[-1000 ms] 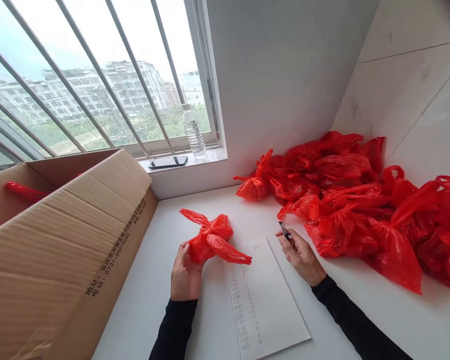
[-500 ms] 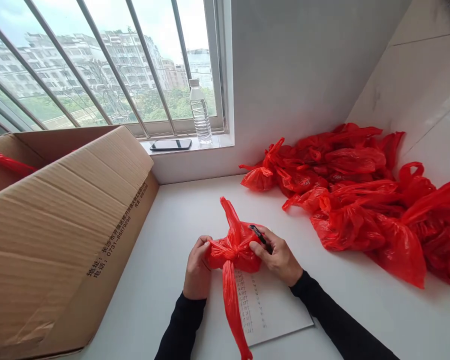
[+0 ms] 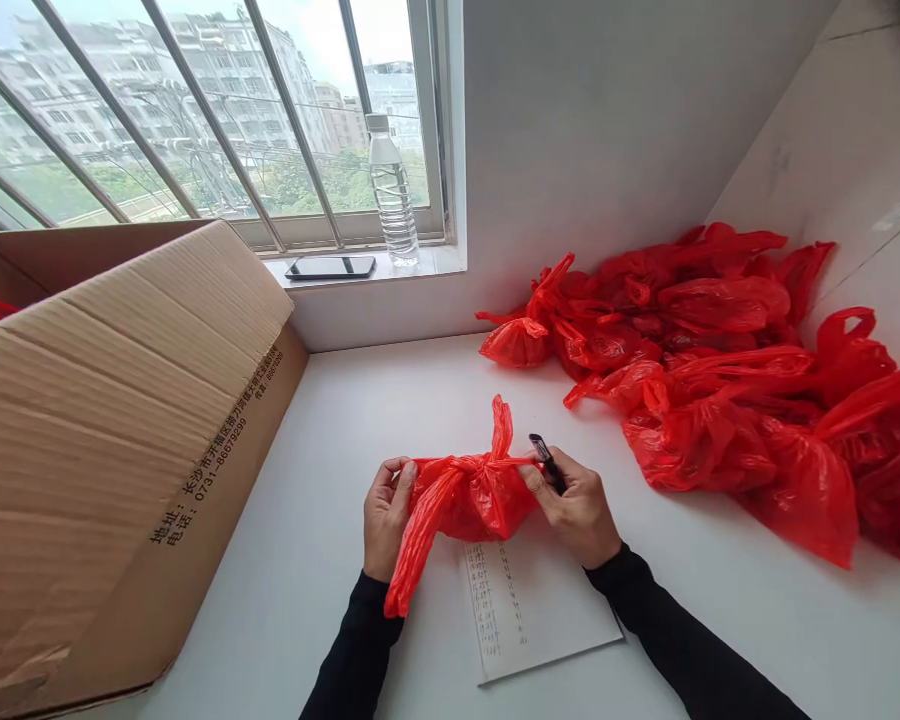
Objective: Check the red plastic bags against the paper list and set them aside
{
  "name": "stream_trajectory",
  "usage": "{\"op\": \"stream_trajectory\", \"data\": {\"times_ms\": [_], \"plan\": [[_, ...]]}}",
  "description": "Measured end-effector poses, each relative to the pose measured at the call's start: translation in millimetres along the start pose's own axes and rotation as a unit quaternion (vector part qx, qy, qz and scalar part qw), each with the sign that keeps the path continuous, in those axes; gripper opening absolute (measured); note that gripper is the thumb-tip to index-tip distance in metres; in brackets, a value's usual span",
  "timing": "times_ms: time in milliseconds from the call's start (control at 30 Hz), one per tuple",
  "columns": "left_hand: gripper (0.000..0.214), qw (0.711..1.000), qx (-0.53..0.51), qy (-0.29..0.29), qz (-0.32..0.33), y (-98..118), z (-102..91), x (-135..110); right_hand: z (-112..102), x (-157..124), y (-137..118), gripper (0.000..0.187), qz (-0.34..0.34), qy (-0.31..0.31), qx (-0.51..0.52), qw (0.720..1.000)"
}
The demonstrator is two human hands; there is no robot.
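Head view: small knotted red plastic bag [image 3: 469, 495] held up between both hands, just above a white printed paper sheet [image 3: 529, 610] on the white tabletop [image 3: 330, 440]. Left hand [image 3: 385, 515] clamped on the bag's left end, fingers curled round it. Right hand [image 3: 574, 505] pinches the bag's right side, also gripping a black pen [image 3: 546, 460]. Pile of red plastic bags [image 3: 720, 370] right; open brown cardboard box [image 3: 112, 440] left.

The cardboard box [image 3: 120, 440] carries printed Chinese characters and the number 0731-86679299 (the paper sheet's [image 3: 529, 610] writing is unreadable).
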State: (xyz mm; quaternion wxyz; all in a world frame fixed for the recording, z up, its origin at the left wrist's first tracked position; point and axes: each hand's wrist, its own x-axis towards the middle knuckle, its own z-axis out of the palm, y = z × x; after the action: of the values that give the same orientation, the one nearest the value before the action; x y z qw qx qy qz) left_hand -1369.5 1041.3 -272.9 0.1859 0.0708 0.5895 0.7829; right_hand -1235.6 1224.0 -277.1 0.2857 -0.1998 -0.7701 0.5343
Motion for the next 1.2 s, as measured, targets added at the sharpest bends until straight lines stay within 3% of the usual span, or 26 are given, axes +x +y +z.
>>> {"op": "stream_trajectory", "data": {"times_ms": [200, 333, 467, 567, 667, 733, 867, 967, 1133, 1200], "plan": [[0.034, 0.998, -0.016, 0.04, 0.035, -3.1, 0.8, 1.8, -4.8, 4.0, -2.1, 0.026, 0.001, 0.04, -0.001, 0.999], [0.027, 0.997, 0.036, -0.019, 0.065, 8.9, 9.7, -15.2, -9.4, 1.6, -9.5, 0.019, -0.059, 0.031, -0.02, 0.998], [0.035, 0.973, 0.152, -0.079, 0.158, 14.9, 16.7, -30.2, -7.7, -4.4, -16.4, 0.037, -0.142, -0.007, -0.061, 0.988], [0.031, 0.945, 0.225, -0.122, 0.205, 12.3, 16.4, -32.0, -5.0, -6.1, -16.9, 0.03, -0.149, -0.056, -0.061, 0.985], [0.014, 0.931, 0.255, -0.133, 0.225, 8.4, 13.2, -29.6, -4.8, -5.4, -15.7, 0.024, -0.158, -0.074, -0.055, 0.983], [0.006, 0.931, 0.263, -0.123, 0.223, 6.7, 11.8, -28.2, -5.4, -4.4, -15.0, 0.021, -0.171, -0.094, -0.058, 0.979], [0.012, 0.93, 0.273, -0.089, 0.23, 7.3, 13.6, -27.7, -7.3, -1.2, -14.6, 0.015, -0.166, -0.115, -0.06, 0.978], [0.015, 0.935, 0.264, -0.044, 0.231, 9.7, 14.0, -25.2, -12.5, 3.1, -14.1, 0.019, -0.153, -0.084, -0.052, 0.983], [0.022, 0.969, 0.174, 0.068, 0.164, 12.8, 1.7, -14.5, -27.8, 10.6, -8.0, 0.024, -0.101, 0.004, -0.041, 0.994], [0.019, 0.967, 0.165, 0.075, 0.177, 14.2, -1.9, -13.6, -30.9, 11.5, -5.2, 0.025, -0.082, 0.015, -0.037, 0.996]]}}
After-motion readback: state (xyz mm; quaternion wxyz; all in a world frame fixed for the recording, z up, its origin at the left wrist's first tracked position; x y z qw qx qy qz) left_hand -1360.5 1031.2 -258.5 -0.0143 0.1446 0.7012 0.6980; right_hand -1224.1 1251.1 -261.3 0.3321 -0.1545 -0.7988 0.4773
